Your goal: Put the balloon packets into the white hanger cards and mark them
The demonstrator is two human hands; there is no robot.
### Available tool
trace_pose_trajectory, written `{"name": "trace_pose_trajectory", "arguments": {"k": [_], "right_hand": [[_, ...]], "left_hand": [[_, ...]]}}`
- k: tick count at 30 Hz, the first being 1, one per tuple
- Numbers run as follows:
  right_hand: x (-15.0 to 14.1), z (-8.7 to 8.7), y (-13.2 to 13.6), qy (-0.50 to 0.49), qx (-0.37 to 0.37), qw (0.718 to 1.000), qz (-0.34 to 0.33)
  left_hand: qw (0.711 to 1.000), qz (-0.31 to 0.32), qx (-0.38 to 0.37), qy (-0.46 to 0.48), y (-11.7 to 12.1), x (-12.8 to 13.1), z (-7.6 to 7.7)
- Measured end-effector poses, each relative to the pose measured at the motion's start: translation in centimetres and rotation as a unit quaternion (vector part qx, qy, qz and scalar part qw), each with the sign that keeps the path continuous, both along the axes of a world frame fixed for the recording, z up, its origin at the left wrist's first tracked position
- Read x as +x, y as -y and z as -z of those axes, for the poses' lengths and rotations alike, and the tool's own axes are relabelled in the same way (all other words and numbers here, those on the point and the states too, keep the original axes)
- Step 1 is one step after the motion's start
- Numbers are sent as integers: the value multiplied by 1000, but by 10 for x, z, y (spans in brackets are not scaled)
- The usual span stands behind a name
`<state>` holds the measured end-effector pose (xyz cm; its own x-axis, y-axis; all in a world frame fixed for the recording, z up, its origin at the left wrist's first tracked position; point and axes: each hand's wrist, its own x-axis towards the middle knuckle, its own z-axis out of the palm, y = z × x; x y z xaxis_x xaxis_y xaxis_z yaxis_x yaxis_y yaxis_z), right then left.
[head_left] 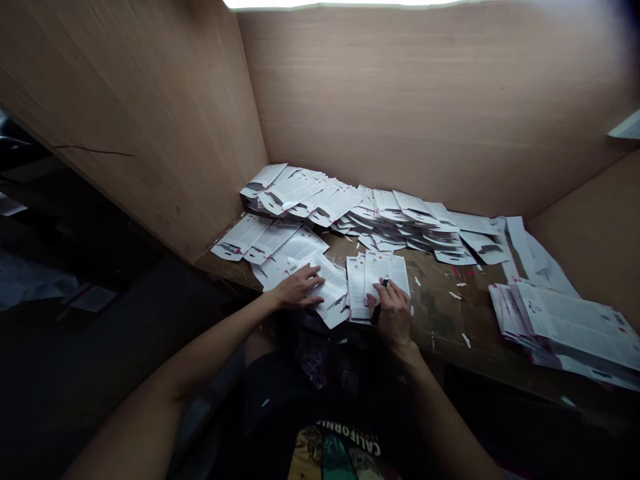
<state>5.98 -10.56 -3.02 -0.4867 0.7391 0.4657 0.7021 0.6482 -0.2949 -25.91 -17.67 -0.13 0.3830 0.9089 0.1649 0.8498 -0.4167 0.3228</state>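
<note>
Left hand [299, 289], grip open, lying flat on a white printed card [325, 283]; right hand [394, 312], grip closed around a black pen [376, 312], over white printed sheets [386, 273], on the table [440, 320]

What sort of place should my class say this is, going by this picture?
Probably a small print-finishing workspace, though that is a judgement. Plywood walls box in a scuffed wooden bench, which carries heaps of printed paper sheets and scattered paper offcuts.
</note>
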Motion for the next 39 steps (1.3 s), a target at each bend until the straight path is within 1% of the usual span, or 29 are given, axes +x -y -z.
{"name": "trace_pose_trajectory", "arguments": {"k": [2, 4, 5, 7, 10, 13, 16, 21, 25, 28, 35, 39], "right_hand": [[-9, -5, 11, -11, -3, 996, -91], [-16, -5, 22, 15, -17, 983, -183], [-18, -4, 27, 31, -23, 976, -213], [-19, 1, 32, 46, -30, 970, -237], [-15, 6, 32, 41, -35, 972, -230], [-12, 6, 30, 43, -44, 972, -228], [-11, 3, 30, 43, -48, 969, -238], [-11, 5, 29, 26, -53, 969, -240], [-12, 9, 27, 8, -54, 967, -251], [-12, 10, 26, 5, -56, 965, -254], [-14, 4, 22, 19, -66, 962, -265], [-14, 2, 21, 16, -73, 960, -268]], "left_hand": [[999, 48, 4, 20, -11, -10, -4], [997, 75, -10, 14, -22, -19, -12], [997, 69, -22, 5, -26, -20, -16], [998, 24, -50, -10, -32, -17, -23], [995, -49, -82, -12, -39, 4, -26], [991, -66, -118, -13, -46, 25, -23], [983, -85, -163, -25, -55, 37, -23], [972, -120, -197, -52, -63, 42, -26], [966, -141, -202, -80, -62, 46, -23], [963, -155, -198, -98, -60, 49, -22], [962, -151, -201, -109, -59, 50, -25], [961, -158, -200, -106, -59, 50, -22]]}}
